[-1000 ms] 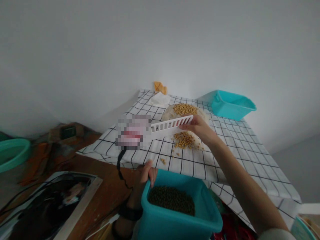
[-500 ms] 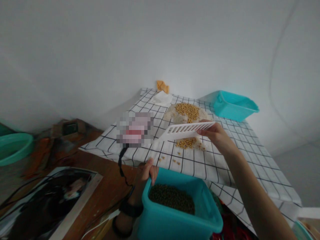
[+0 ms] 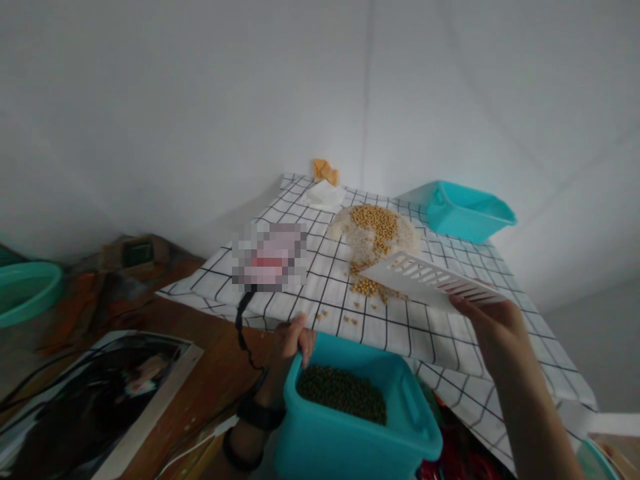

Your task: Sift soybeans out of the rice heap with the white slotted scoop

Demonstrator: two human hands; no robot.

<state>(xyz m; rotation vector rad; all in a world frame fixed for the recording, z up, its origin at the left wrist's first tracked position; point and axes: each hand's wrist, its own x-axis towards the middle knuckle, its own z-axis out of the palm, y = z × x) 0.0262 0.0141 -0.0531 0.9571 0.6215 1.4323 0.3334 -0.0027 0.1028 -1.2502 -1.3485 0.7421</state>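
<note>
My right hand (image 3: 493, 327) is closed on one end of a white slotted plastic piece (image 3: 425, 280), held tilted low over the checked cloth. Its far end is beside a small heap of yellow soybeans (image 3: 367, 287); whether it touches them I cannot tell. Behind it lies a larger heap of pale grains (image 3: 407, 233), which look like rice, topped with more soybeans (image 3: 375, 220). My left hand (image 3: 296, 340) grips the left rim of a turquoise plastic bin (image 3: 357, 447) at the table's front edge. Small dark green beans (image 3: 345, 393) cover the bin's bottom.
Another turquoise bin (image 3: 467, 213) stands at the back right of the checked cloth (image 3: 450, 340). A blurred pinkish object (image 3: 273, 257) with a black strap lies on the left. A white crumpled item (image 3: 325, 195) and an orange cloth (image 3: 325, 171) are at the back. A green basin (image 3: 30, 293) sits far left.
My right hand has moved right and toward me with the white slotted piece, whose far end now points down and left. My left hand stays on the bin rim.
</note>
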